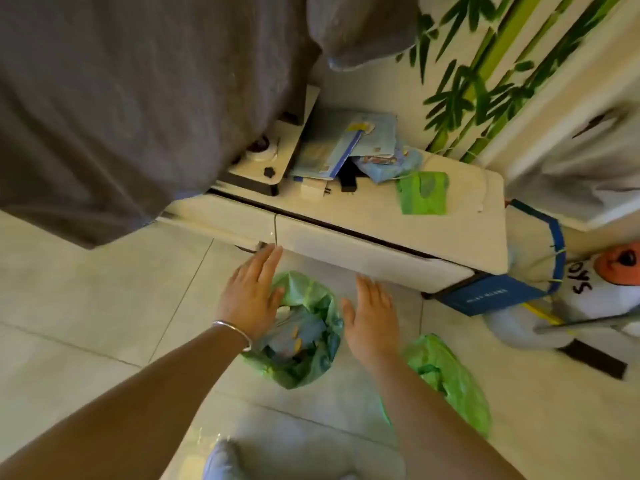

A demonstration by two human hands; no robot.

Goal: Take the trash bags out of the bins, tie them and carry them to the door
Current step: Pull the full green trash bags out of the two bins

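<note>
Open green trash bag (304, 327) between left hand (251, 292) and right hand (372, 318), fingers spread, holding nothing

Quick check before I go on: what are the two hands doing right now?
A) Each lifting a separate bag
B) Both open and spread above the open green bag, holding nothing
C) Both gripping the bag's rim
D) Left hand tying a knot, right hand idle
B: the left hand and right hand are flat with fingers spread on either side of the open green bag, grasping nothing.
</note>
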